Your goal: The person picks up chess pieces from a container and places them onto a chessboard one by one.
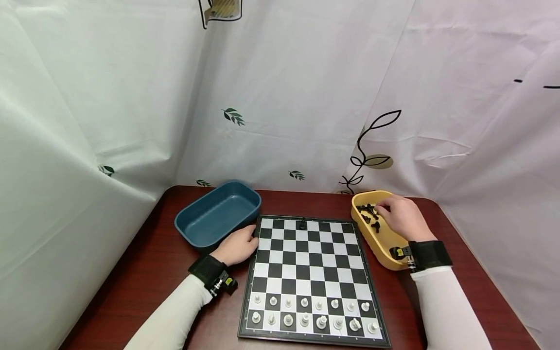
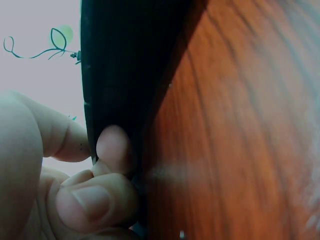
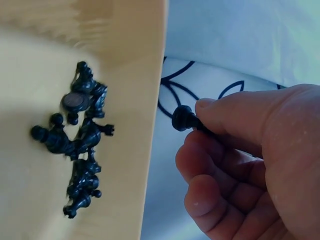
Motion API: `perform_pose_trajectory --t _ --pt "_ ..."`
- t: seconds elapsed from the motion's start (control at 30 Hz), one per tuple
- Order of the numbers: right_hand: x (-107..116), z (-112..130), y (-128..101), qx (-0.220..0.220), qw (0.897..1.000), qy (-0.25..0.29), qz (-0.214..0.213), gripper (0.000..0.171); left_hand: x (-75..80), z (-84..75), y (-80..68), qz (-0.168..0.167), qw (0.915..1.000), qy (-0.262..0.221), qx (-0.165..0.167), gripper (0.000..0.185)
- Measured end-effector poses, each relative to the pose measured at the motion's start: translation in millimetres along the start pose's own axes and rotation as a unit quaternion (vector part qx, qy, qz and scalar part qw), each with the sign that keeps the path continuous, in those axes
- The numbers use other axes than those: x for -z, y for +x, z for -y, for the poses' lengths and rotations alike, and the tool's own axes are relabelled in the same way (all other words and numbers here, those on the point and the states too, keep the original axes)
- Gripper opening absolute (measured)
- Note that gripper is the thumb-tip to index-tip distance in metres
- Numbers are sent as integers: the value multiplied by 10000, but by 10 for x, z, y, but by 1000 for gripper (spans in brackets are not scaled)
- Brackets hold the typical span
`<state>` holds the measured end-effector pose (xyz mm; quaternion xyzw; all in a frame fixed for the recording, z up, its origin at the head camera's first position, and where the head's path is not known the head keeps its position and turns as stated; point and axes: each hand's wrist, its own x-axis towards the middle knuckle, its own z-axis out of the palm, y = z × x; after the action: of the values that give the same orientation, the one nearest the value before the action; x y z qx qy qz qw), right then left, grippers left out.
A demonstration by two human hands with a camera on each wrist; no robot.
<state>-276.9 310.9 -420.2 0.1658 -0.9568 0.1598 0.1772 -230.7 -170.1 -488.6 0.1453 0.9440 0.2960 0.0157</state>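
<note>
White pieces (image 1: 312, 315) nearest you on the chessboard (image 1: 306, 272), your left hand (image 1: 238, 245) gripping its edge, your right hand (image 1: 404, 216) pinching a black piece (image 3: 184, 119) over the yellow tray (image 1: 376, 240).

Camera setup: one head view, two wrist close-ups.
From the head we look forward and down over the chessboard (image 1: 312, 279), both trays and both hands. Our left wrist view sits tight against the board's dark edge; our right wrist view looks closely into the yellow tray (image 3: 135, 75), shared with the head view (image 1: 376, 240).
</note>
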Motion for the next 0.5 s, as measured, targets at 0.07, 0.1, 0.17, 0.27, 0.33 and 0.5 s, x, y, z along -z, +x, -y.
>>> perform_pose_trajectory --t 0.07,0.1,0.17,0.27,0.33,0.5 --pt "7 23 5 3 10000 -7 -2 12 -3 15 4 -8 10000 40 -35 46" --pt "11 35 8 -2 10000 -8 -4 12 -1 17 2 -5 10000 32 -33 46" --pt "21 58 15 5 10000 -16 -8 12 -1 17 4 -4 10000 32 -12 47" --pt "37 87 24 45 10000 -16 -29 12 1 7 1 13 10000 10 65 46" --pt "45 103 30 84 9999 -8 -62 12 2 0 0 7 9999 -17 106 46" --pt "53 145 38 162 9998 69 -120 11 7 -15 -8 15 9999 0 136 44"
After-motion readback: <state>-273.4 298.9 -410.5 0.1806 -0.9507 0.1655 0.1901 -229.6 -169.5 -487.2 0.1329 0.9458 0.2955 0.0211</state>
